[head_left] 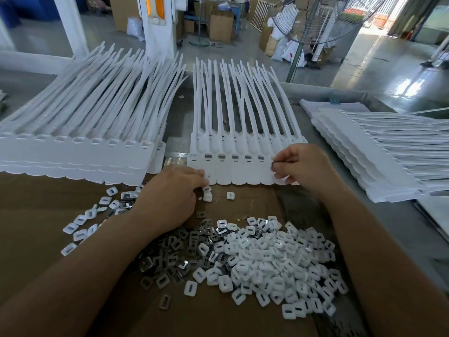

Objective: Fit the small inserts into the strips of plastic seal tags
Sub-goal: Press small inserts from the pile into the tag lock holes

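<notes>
right hand point(302, 164) pinching small metal insert point(274, 164), flat white strip point(239, 176)

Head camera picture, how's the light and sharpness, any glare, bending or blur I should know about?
Head view: soft, even light over the strip of seal tags and pile of inserts, both sharp; strong glare from the doorway and its reflection on the floor; wide-angle bending curves the stacked strips on the left; forearms near the bottom edge look stretched.
</notes>
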{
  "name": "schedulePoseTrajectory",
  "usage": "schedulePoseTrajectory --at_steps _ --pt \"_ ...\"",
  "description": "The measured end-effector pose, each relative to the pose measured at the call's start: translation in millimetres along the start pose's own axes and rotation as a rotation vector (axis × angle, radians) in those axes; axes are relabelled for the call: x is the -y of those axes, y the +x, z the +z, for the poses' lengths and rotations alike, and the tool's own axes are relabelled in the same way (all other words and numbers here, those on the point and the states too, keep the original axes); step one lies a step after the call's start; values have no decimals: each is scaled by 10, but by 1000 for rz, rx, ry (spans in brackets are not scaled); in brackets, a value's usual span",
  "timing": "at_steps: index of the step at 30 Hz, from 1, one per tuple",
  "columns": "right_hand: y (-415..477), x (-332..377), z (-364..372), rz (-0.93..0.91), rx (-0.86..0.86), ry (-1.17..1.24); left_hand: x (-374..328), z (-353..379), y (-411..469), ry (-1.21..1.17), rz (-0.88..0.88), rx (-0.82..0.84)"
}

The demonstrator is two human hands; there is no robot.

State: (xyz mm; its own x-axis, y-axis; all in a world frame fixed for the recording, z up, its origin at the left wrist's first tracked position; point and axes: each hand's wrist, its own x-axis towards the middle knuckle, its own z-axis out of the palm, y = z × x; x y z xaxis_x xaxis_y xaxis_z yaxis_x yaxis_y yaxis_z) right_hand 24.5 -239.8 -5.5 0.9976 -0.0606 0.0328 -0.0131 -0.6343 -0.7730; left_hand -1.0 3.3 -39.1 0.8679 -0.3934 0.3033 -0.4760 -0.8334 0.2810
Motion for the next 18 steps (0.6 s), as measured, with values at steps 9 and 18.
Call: schedulePoseTrajectory --at_steps 9,18 --pt "297 -178 68 44 -195 -93 -12 -9 10 -1 8 -11" --pt "380 -221 174 48 -168 -218 -31 -25 6 -18 0 -2"
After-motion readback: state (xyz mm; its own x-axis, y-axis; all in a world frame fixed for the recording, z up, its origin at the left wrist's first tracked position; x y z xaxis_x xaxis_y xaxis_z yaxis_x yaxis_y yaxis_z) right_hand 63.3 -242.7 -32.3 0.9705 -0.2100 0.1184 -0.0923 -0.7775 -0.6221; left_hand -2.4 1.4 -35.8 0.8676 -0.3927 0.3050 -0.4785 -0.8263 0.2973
